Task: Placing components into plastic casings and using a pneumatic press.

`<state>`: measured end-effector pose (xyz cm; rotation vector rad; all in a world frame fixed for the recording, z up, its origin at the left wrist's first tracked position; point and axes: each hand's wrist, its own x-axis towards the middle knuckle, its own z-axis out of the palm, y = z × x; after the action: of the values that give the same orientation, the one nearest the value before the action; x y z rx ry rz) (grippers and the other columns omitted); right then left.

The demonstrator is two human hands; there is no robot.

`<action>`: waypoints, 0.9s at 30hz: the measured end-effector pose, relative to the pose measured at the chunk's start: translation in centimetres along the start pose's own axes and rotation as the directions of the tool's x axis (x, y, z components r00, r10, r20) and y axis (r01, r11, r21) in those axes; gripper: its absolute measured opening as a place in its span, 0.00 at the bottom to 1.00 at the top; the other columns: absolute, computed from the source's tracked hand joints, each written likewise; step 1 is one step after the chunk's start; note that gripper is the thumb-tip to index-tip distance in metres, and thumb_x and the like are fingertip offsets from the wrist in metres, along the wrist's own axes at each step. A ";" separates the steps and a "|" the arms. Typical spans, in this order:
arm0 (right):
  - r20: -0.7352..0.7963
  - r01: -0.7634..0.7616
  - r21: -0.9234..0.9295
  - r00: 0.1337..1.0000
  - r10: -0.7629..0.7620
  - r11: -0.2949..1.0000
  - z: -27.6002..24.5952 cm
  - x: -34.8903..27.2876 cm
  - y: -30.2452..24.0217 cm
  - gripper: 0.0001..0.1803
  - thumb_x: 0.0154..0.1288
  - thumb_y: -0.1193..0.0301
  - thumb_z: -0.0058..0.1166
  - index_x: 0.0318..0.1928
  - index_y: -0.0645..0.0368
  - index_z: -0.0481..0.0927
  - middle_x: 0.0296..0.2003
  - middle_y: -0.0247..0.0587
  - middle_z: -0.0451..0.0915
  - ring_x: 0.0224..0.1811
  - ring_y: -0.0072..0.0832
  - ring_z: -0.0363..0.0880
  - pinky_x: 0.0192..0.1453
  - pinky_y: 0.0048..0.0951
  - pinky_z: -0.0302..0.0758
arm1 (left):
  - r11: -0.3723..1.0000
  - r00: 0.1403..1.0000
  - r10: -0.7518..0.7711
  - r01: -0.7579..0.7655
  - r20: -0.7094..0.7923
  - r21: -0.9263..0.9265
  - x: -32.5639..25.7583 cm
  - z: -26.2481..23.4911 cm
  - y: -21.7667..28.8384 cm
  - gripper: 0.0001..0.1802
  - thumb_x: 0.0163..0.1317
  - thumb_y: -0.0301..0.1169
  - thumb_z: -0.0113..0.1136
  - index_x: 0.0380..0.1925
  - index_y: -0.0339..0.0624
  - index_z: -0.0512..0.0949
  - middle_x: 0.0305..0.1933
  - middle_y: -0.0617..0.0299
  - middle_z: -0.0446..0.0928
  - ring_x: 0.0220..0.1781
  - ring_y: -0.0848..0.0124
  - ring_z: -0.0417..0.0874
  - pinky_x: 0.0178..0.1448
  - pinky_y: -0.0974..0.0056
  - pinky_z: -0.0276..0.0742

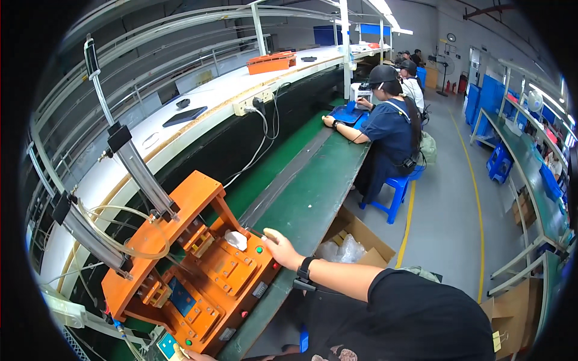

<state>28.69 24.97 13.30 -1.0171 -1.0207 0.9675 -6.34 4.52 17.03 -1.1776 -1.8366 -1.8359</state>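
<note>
An orange press machine (235,289) with two upright air cylinders stands on the green bench in front of me. My right hand (282,249) is at its right end, beside a green button (259,249); a covered finger is stretched out, and nothing shows in the hand. A crumpled white piece (236,240) lies on the machine near that hand. Under the left press head sits a dark blue flat piece (181,296). My left hand (183,355) is mostly cut off at the lower edge, its covered fingertips beside a teal panel (167,345); its grip is unclear.
A co-worker (391,120) sits farther along the bench on a blue stool (391,195), hands over a blue tray (346,114). An open cardboard box (367,240) with clear plastic stands right of the bench. A white shelf (211,102) holds an orange fixture (271,62).
</note>
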 end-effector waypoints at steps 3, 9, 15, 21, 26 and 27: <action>0.079 -0.065 0.013 0.995 0.063 0.998 0.0 0.3 -0.5 0.24 0.72 0.65 0.53 0.62 0.67 0.71 0.56 0.45 0.78 0.57 0.28 0.75 0.62 0.29 0.71 | 0.993 0.999 -0.030 0.026 0.032 0.116 0.4 -0.4 0.3 0.16 0.73 0.34 0.51 0.48 0.31 0.81 0.46 0.44 0.83 0.46 0.50 0.82 0.53 0.57 0.77; 0.127 0.056 0.099 0.990 -0.068 0.993 0.1 0.2 0.1 0.20 0.73 0.71 0.48 0.60 0.67 0.73 0.54 0.43 0.79 0.56 0.25 0.75 0.62 0.27 0.71 | 0.969 0.958 -0.247 0.240 0.147 0.062 1.6 -0.9 7.8 0.18 0.73 0.36 0.50 0.52 0.33 0.80 0.52 0.45 0.82 0.50 0.51 0.82 0.58 0.58 0.74; 0.198 -0.011 0.164 0.980 -0.022 0.986 -0.7 -0.1 0.5 0.19 0.75 0.70 0.45 0.59 0.67 0.73 0.53 0.40 0.79 0.55 0.23 0.74 0.62 0.27 0.70 | 0.982 0.966 -0.172 0.182 0.191 -0.040 1.4 0.3 8.4 0.18 0.74 0.32 0.46 0.53 0.31 0.79 0.55 0.44 0.80 0.54 0.52 0.80 0.63 0.58 0.71; 0.172 0.043 0.116 0.983 -0.063 0.992 -0.3 -0.1 1.0 0.18 0.74 0.69 0.45 0.57 0.68 0.75 0.51 0.41 0.81 0.53 0.23 0.75 0.61 0.26 0.70 | 0.992 0.988 -0.086 0.097 0.127 -0.082 1.2 0.2 6.0 0.17 0.73 0.29 0.46 0.51 0.29 0.79 0.54 0.44 0.80 0.54 0.52 0.80 0.61 0.57 0.73; 0.153 0.046 0.120 0.986 -0.064 0.992 -0.4 0.0 1.3 0.18 0.74 0.69 0.44 0.57 0.68 0.75 0.49 0.40 0.81 0.53 0.23 0.75 0.60 0.26 0.70 | 0.991 0.989 -0.072 0.085 0.126 -0.103 0.5 0.1 2.9 0.17 0.72 0.27 0.44 0.51 0.28 0.79 0.53 0.43 0.81 0.54 0.51 0.81 0.64 0.56 0.72; 0.152 0.047 0.120 0.986 -0.065 0.992 -0.3 -0.1 1.2 0.18 0.74 0.69 0.44 0.57 0.68 0.75 0.49 0.41 0.81 0.52 0.23 0.75 0.60 0.27 0.70 | 0.991 0.989 -0.074 0.087 0.131 -0.102 0.4 -0.1 3.0 0.17 0.72 0.27 0.44 0.51 0.28 0.79 0.53 0.43 0.81 0.54 0.51 0.81 0.64 0.56 0.72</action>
<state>28.78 25.13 12.11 -0.8220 -1.1028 1.0607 -4.54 4.17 19.40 -1.3036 -1.9000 -1.9682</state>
